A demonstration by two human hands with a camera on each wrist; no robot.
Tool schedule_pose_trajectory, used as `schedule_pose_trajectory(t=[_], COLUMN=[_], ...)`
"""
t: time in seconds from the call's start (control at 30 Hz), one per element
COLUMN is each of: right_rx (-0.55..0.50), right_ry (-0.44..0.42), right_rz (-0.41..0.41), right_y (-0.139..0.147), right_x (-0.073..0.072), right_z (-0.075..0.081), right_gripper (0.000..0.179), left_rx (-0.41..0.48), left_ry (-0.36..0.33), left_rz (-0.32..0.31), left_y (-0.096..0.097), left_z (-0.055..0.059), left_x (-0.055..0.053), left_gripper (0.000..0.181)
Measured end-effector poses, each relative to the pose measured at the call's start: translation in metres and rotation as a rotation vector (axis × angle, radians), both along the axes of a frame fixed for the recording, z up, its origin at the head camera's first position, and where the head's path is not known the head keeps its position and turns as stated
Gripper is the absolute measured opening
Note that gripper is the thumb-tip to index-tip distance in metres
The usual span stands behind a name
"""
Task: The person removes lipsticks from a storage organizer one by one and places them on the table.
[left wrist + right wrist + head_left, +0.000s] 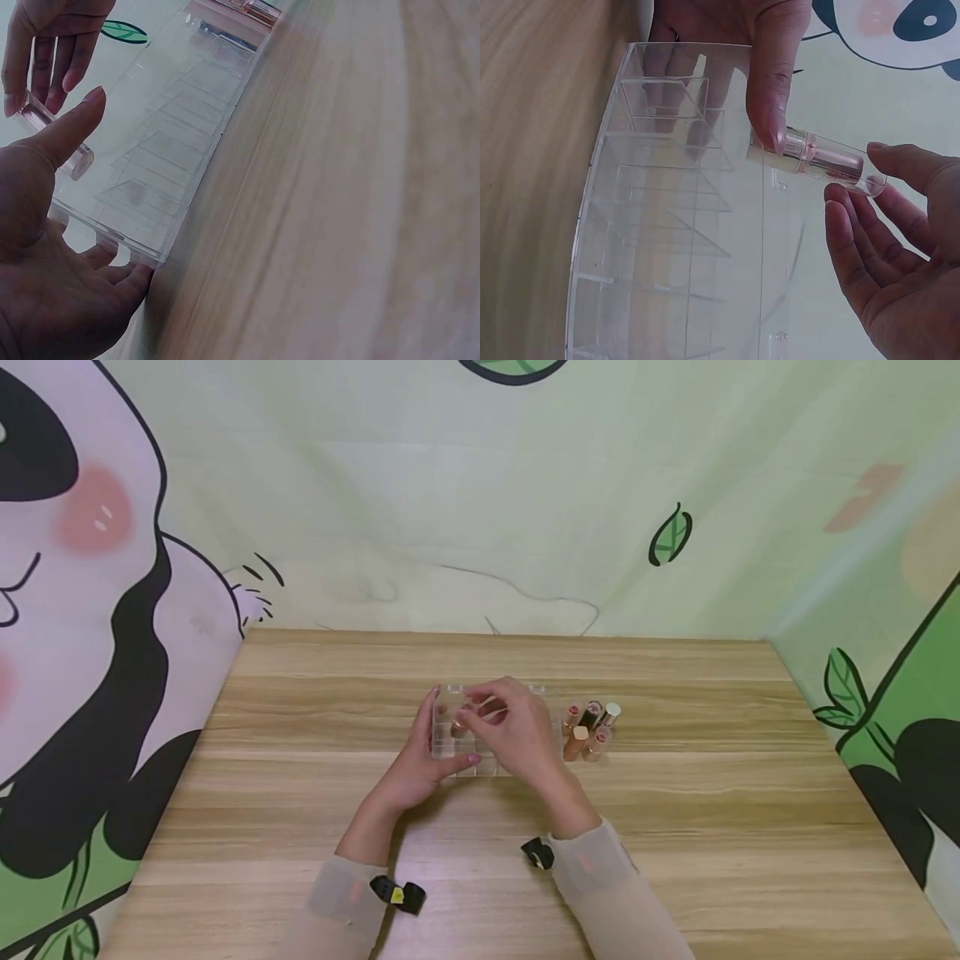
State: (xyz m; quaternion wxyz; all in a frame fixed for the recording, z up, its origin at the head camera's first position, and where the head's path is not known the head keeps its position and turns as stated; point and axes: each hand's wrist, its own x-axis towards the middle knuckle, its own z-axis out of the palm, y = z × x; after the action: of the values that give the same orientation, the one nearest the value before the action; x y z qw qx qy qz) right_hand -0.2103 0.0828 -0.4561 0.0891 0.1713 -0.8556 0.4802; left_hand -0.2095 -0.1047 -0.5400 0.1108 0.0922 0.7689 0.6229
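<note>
A clear plastic organizer [592, 247] with stepped compartments stands on the table. My left hand [420, 770] grips its left end, fingers along the outer side. A lipstick tube [832, 161] with a clear cap and pinkish inside is tilted over the left end of the organizer. My right hand [522, 735] pinches it by one end between thumb and fingers. In the right wrist view, my left thumb [771, 112] overlaps the tube's other end. The compartments that show in the wrist views hold nothing.
Several lipsticks [576, 745] stand in a cluster just right of the organizer. Wood-grain table [480, 868] lies all around. Behind it hangs a pale green cloth [420, 510] printed with a panda and leaves.
</note>
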Motion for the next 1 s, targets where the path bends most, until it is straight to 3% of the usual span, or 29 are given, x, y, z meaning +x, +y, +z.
schedule_pose_trajectory(t=[1.0], right_rx=[-0.039], right_ry=[-0.007], right_rz=[-0.05], right_y=[0.026], right_x=[0.004], right_z=[0.005], right_gripper=[0.024], left_rx=[-0.006], left_ry=[-0.011], left_rz=[0.016], left_y=[0.001], left_z=[0.002], left_x=[0.001], left_gripper=[0.122])
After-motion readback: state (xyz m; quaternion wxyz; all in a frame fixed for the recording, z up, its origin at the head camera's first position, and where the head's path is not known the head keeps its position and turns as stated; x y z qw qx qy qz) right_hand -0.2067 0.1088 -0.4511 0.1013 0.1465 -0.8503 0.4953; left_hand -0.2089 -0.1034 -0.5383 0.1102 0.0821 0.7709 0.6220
